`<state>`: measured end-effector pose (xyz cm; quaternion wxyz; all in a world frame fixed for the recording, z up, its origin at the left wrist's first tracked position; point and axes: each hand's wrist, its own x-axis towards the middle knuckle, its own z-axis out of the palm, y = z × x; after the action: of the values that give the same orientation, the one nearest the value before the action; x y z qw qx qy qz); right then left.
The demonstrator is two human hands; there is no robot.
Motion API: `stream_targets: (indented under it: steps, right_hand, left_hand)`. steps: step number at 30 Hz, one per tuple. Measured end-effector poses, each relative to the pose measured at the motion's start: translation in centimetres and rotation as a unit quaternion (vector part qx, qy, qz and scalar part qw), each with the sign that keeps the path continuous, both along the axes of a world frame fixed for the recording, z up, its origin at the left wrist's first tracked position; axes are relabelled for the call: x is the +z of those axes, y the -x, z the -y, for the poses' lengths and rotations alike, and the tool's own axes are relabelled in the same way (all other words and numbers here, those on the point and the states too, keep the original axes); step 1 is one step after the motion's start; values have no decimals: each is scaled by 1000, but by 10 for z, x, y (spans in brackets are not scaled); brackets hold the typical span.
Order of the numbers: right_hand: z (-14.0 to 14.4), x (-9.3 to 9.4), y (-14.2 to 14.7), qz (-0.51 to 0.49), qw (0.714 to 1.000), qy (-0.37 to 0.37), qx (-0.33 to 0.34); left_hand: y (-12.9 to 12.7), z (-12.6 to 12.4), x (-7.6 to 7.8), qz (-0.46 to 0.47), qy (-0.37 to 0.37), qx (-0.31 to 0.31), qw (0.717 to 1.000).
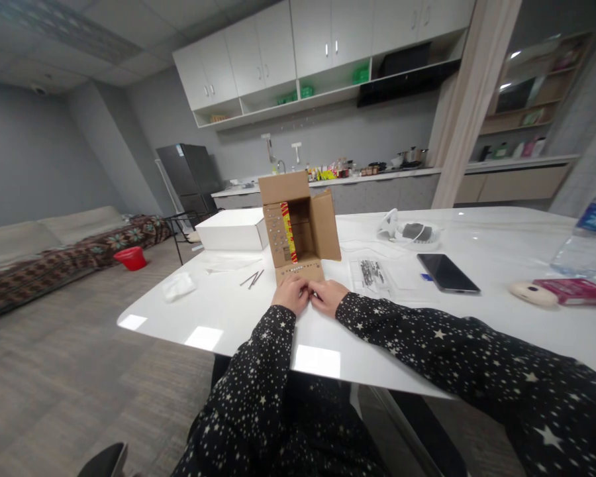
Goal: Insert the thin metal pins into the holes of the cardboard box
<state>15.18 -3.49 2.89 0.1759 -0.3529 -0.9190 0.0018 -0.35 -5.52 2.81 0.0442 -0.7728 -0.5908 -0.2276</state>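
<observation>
A small brown cardboard box (302,222) lies on its side on the white table (427,311), its opening facing me and its flaps spread. Something red and yellow stands inside at the left. My left hand (292,293) and my right hand (329,295) rest together at the front edge of the box's lower flap (298,270), fingers curled and touching it. Whether they pinch something small between them is hidden. Both sleeves are black with white stars.
A white flat box (231,229) sits left of the cardboard box, with thin metal pins (251,279) and a crumpled tissue (177,286) nearby. To the right are a clear bag of small parts (372,273), a black phone (447,272), a water bottle (587,240) and a pink pack (573,291).
</observation>
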Motion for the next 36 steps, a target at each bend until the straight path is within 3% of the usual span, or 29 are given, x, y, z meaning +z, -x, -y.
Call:
stream_targets:
  steps: [20, 32, 36]
  right_hand:
    - [7, 3, 1, 59, 995, 25, -81]
    - [13, 10, 0, 61, 994, 33, -88]
    - [16, 13, -1, 60, 994, 29, -85]
  left_hand:
    - [3, -1, -3, 25, 9, -12, 1000]
    - [8, -10, -13, 10, 18, 28, 999]
    - [11, -13, -17, 40, -4, 3, 999]
